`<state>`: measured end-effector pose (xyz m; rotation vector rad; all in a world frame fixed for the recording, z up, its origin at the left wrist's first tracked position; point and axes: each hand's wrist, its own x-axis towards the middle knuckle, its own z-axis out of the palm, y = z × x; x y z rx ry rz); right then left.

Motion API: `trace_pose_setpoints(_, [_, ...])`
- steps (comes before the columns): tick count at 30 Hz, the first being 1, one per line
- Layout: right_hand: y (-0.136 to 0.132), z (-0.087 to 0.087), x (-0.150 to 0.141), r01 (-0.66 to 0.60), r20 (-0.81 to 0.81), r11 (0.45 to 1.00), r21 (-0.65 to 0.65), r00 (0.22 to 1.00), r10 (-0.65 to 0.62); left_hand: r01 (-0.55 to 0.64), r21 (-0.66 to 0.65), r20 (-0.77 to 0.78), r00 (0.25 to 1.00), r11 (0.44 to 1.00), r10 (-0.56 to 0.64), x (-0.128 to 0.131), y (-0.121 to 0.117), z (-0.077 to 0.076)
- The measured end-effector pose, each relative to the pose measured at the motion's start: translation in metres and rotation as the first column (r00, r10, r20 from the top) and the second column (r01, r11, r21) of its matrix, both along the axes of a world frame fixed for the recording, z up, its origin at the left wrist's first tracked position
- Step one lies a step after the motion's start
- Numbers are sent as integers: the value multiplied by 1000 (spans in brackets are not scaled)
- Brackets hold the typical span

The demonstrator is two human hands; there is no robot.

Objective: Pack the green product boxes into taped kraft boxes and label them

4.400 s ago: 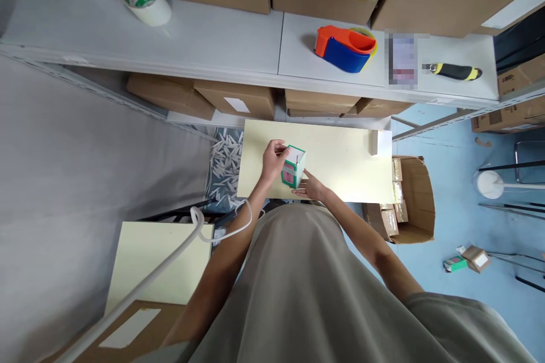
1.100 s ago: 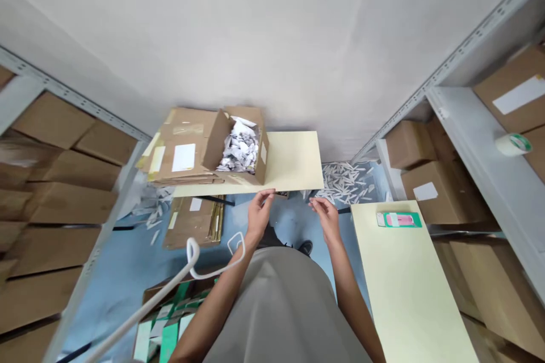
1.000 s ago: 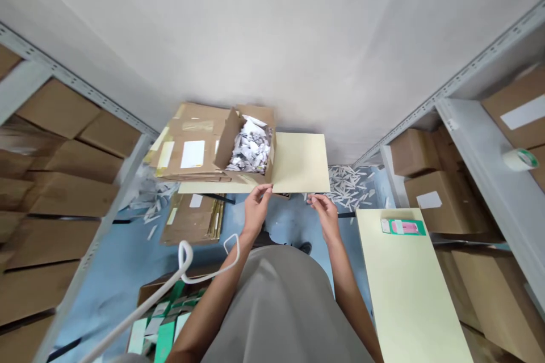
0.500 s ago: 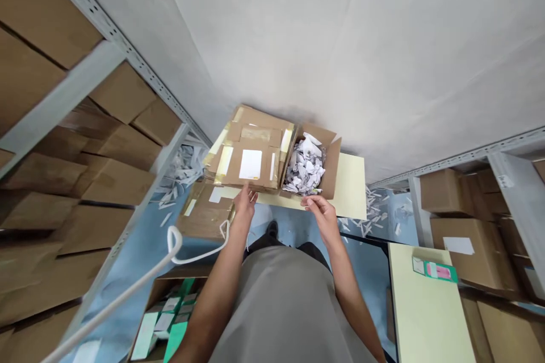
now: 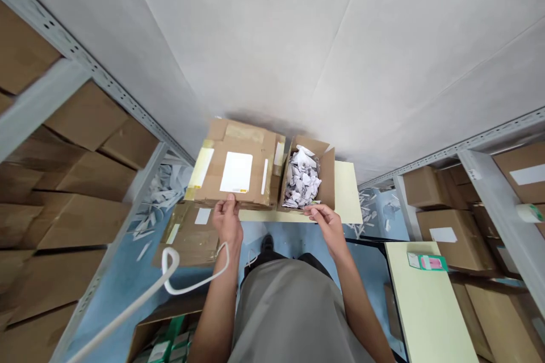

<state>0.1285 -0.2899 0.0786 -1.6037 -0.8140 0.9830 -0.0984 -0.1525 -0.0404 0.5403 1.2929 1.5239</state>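
Note:
My left hand [image 5: 227,220] is closed on the near edge of a flattened cardboard box [image 5: 208,153], thumb on top. That box bears a white label and yellowish tape, and it lies over more flattened cardboard [image 5: 279,154]. To its right stands an open cardboard box [image 5: 327,176] filled with crumpled white paper scraps [image 5: 303,178]. At this box's near edge, my right hand [image 5: 327,222] has its thumb and fingertips pinched together; whatever is between them is too small to make out.
A pale yellow table [image 5: 348,193] carries the cardboard. Below left are another carton [image 5: 191,244] and an open box of green-and-white packs [image 5: 170,340]. A white cable [image 5: 128,309] crosses by my left forearm. Shelves of cartons [image 5: 80,176] flank both sides. A side table [image 5: 426,306] holds a green packet [image 5: 427,261].
The top flattened box has come up and to the left with my left hand, away from the pile and the scrap box. My right hand stays by the scrap box's near edge.

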Motion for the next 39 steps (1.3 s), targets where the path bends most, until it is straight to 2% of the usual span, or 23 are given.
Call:
trace_pose_setpoints(3, [-9,16,13,92,55,993,74,994,-96,89,121,-17,996,989,-87,6,2,37])
trace_pose_setpoints(5, [-21,26,28,214,107,965,151,967,-232,196,169,-3,980,966,-199,19,1,56])
trace_pose_setpoints(8, [-47,36,56,429,161,854,294,859,-487,411,189,-15,910,892,-415,51,-8,71])
trace_pose_setpoints(10, [-70,36,76,542,189,763,352,757,-625,567,173,-51,822,805,-567,76,-19,73])
trace_pose_setpoints(14, [-132,23,108,704,260,615,355,557,-789,827,118,-115,561,549,-820,128,-49,65])
trace_pose_setpoints(18, [-210,-2,129,841,301,463,280,381,-874,961,57,-158,277,271,-948,182,-83,58])
trace_pose_setpoints(20, [-252,-15,139,885,319,397,244,313,-895,989,41,-181,149,144,-972,213,-102,56])
trace_pose_setpoints(23, [-318,-35,159,940,294,269,209,202,-934,999,50,-229,-8,-20,-973,267,-137,56])
trace_pose_setpoints(25, [-364,-50,173,965,247,193,179,146,-958,990,65,-271,-104,-126,-957,307,-165,54])
trace_pose_setpoints(27, [-409,-66,188,979,194,143,146,113,-974,973,70,-313,-187,-218,-931,350,-198,49])
trace_pose_setpoints(31, [-490,-99,217,993,150,61,103,45,-988,940,14,-395,-307,-340,-866,441,-270,26])
trace_pose_setpoints(35, [-554,-124,242,999,188,-18,41,-26,-982,925,-56,-509,-350,-376,-786,526,-348,-4])
trace_pose_setpoints(37, [-580,-133,252,998,204,-61,-9,-57,-977,915,-69,-520,-373,-397,-769,560,-386,-15])
trace_pose_setpoints(39, [-601,-142,263,994,211,-95,-50,-82,-974,892,-84,-502,-423,-445,-755,586,-419,-24])
